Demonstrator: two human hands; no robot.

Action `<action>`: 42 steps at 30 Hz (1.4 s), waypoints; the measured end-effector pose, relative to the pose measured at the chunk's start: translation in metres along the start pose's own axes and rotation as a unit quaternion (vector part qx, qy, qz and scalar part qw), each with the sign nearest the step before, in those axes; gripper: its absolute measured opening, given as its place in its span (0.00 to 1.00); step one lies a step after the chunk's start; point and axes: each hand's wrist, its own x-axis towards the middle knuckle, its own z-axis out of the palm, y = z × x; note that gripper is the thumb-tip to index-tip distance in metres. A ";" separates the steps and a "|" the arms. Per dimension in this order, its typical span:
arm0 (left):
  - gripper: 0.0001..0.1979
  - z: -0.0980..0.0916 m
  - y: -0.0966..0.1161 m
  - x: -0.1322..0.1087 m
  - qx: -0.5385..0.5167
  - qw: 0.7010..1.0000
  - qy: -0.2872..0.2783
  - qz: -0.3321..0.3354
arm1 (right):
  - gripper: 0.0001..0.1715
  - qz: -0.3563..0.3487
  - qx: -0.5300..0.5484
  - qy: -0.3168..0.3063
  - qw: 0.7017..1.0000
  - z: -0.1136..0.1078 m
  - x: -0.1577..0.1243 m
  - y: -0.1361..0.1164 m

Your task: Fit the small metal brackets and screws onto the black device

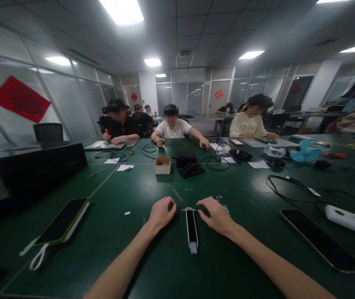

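A narrow black device (191,227) with a silver end lies on the green table (127,265) between my two hands. My left hand (161,212) is curled into a loose fist beside the device's far end, fingers pinched on something I cannot make out. My right hand (216,215) rests on the table at the device's far right, fingers bent and pressed down near a thin metal tool (190,209) lying across its tip. Tiny screws (218,197) lie just beyond the right hand.
A tablet in a green-edged case (62,220) lies left, another tablet (321,241) and a white power strip (350,221) right. A small cardboard box (163,165), black gear (190,164) and cables (289,187) sit farther back. Three people sit at the far side; a black box (37,166) stands left.
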 end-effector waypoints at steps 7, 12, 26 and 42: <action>0.06 0.000 0.012 -0.004 0.002 0.997 -0.070 0.021 | 0.11 0.024 -0.049 -0.059 0.997 0.004 -0.002 0.008; 0.06 -0.002 0.013 -0.004 0.010 0.996 -0.077 0.037 | 0.10 0.023 -0.050 -0.067 0.996 0.007 0.000 0.006; 0.05 -0.003 0.015 -0.007 -0.020 0.996 -0.068 0.056 | 0.09 0.010 -0.041 -0.051 0.998 0.010 0.000 0.007; 0.05 0.008 0.008 -0.006 -0.059 0.994 -0.059 0.072 | 0.11 0.010 -0.050 -0.067 0.996 0.000 0.002 0.001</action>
